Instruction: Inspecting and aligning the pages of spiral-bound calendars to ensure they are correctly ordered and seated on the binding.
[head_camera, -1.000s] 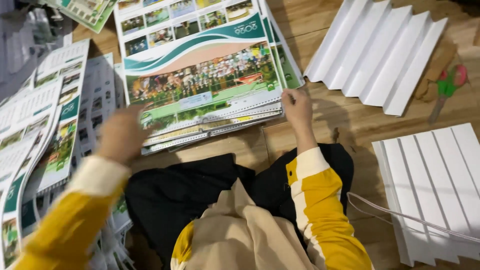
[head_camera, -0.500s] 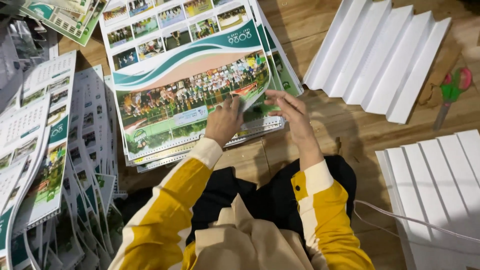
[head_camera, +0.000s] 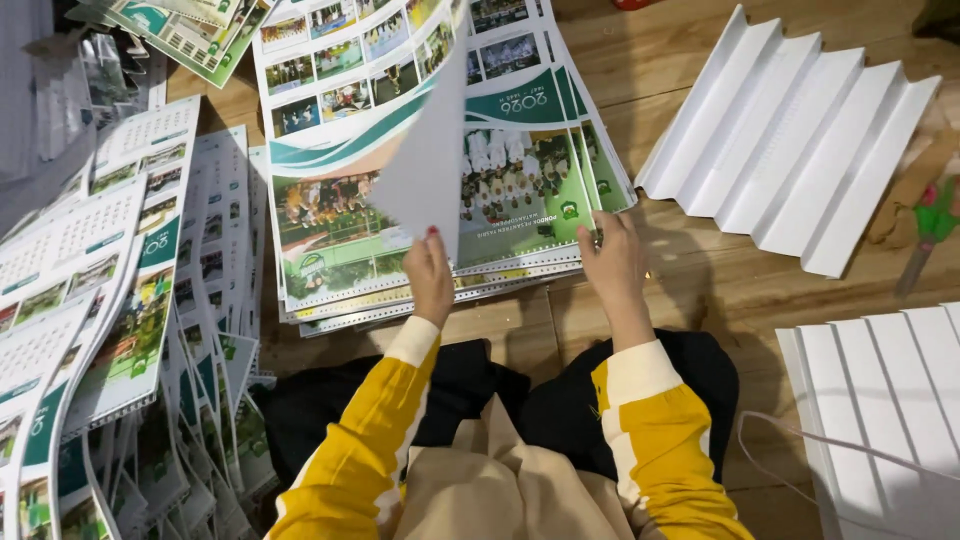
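A stack of printed calendar sheets (head_camera: 520, 190) with green bands and photos lies on the wooden floor in front of me. My left hand (head_camera: 430, 275) pinches the near edge of the top sheet (head_camera: 425, 170) and holds it lifted and curled over to the left, so its white back shows. My right hand (head_camera: 612, 262) rests with fingers on the lower right corner of the stack, pressing it down. Both sleeves are yellow with white cuffs.
Fanned piles of similar calendar sheets (head_camera: 110, 320) cover the floor at left. A white corrugated folded board (head_camera: 790, 140) lies at upper right and another (head_camera: 880, 400) at lower right. Green-handled scissors (head_camera: 925, 230) lie at the right edge. A thin cord (head_camera: 790, 445) trails near my knee.
My left hand came in from the left pile to the stack's near edge, took the top sheet and lifted it leftward. My right hand stayed on the stack's corner.
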